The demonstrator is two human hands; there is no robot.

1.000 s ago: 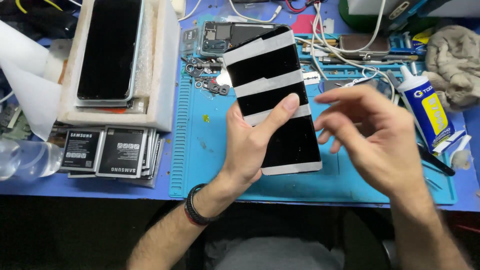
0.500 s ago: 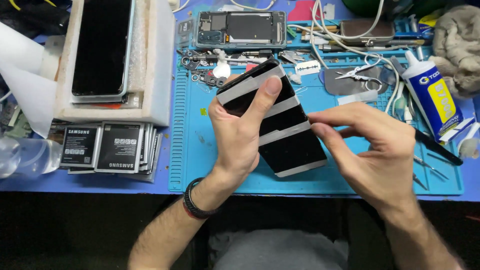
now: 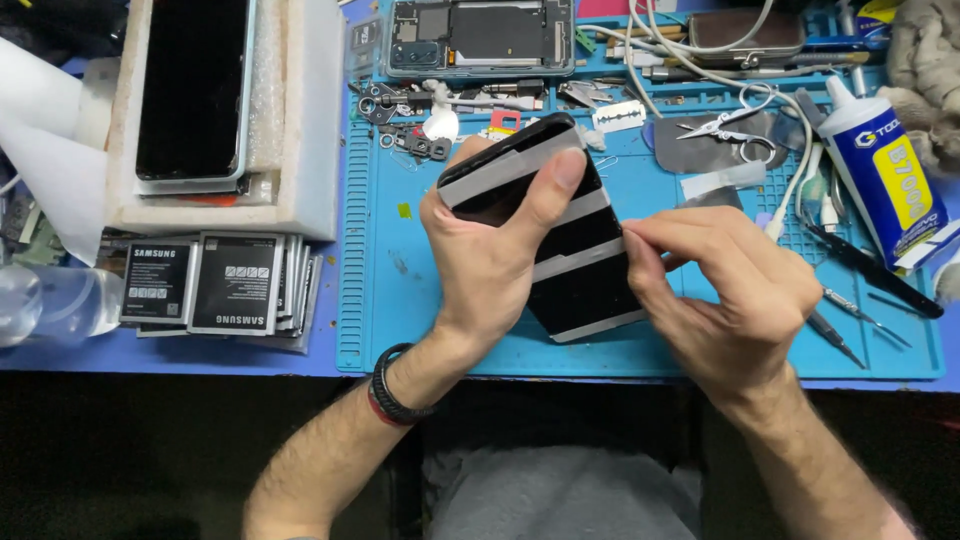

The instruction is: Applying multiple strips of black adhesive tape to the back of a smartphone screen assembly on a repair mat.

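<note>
Phone, a black slab crossed by pale tape strips, is held tilted above the middle of the blue work mat, the landmark for all positions here. Left of the mat, a white foam tray holds a second dark phone, and in front of the tray lies a fanned stack of flat batteries. At the mat's far edge rests an opened phone chassis. The left hand grasps the phone from its left side, thumb pressed across the upper tape strip. The right hand pinches the phone's right edge between fingertips. Right of the mat lies a glue bottle; small scissors lie on the mat's far right part.
</note>
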